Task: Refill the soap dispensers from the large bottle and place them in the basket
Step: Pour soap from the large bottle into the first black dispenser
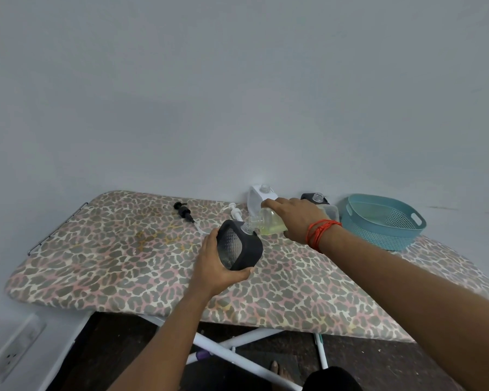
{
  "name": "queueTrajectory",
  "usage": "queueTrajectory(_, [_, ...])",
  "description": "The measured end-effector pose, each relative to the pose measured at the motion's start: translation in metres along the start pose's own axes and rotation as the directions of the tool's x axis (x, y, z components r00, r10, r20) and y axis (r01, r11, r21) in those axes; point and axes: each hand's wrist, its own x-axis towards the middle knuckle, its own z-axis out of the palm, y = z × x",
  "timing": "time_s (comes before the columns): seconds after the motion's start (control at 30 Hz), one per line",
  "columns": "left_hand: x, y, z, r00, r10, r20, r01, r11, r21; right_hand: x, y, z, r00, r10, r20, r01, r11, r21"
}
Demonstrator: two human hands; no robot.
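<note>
With left hand (215, 266) curled tight round the tilted black square soap dispenser (239, 245) and right hand (292, 218) wrapped round the large clear bottle of yellowish soap (268, 222), mouth-to-neck over the leopard-print ironing board (96, 249), likely to spill through slight misalignment.

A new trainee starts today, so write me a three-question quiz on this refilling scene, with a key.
1. True or false: the teal basket already holds a dispenser.
2. Which of the hands grips the black dispenser?
3. Fill in: the right hand tips the large bottle so that its mouth meets the black dispenser's ____.

Key:
1. False, nothing lies in it.
2. The left hand.
3. Neck.
</note>
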Motion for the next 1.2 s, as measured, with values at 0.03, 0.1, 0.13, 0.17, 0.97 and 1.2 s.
queueTrajectory(0.03, [0.0004, -0.0004, 0.0001, 1.0, -0.001, 0.0, 0.001, 1.0, -0.004, 0.0001, 0.0, 0.0, 1.0, -0.001, -0.002, 0.001, 1.0, -0.002])
queueTrajectory(0.1, [0.0011, -0.0024, 0.0008, 1.0, -0.002, 0.0, 0.002, 1.0, -0.01, 0.0009, -0.0001, 0.0012, 1.0, -0.003, -0.004, 0.003, 1.0, 0.0])
queueTrajectory(0.13, [0.0017, -0.0036, 0.0011, 1.0, 0.0, -0.001, 0.0, 1.0, -0.012, 0.0014, 0.0, 0.0018, 1.0, -0.003, -0.008, 0.003, 1.0, 0.002])
queueTrajectory(0.17, [0.002, -0.0041, 0.0015, 1.0, 0.0, 0.0, 0.0, 1.0, -0.014, 0.0016, 0.0, 0.0022, 1.0, -0.001, -0.01, 0.001, 1.0, 0.003])
queueTrajectory(0.97, [0.0024, -0.0024, 0.001, 1.0, -0.002, -0.007, 0.002, 1.0, -0.002, 0.001, -0.0018, 0.0029, 1.0, 0.01, -0.027, -0.009, 1.0, 0.003])
queueTrajectory(1.2, [0.0017, -0.0025, 0.001, 1.0, -0.004, -0.009, 0.004, 1.0, 0.004, 0.0001, -0.0023, 0.0043, 0.999, 0.014, -0.041, -0.014, 1.0, 0.008])
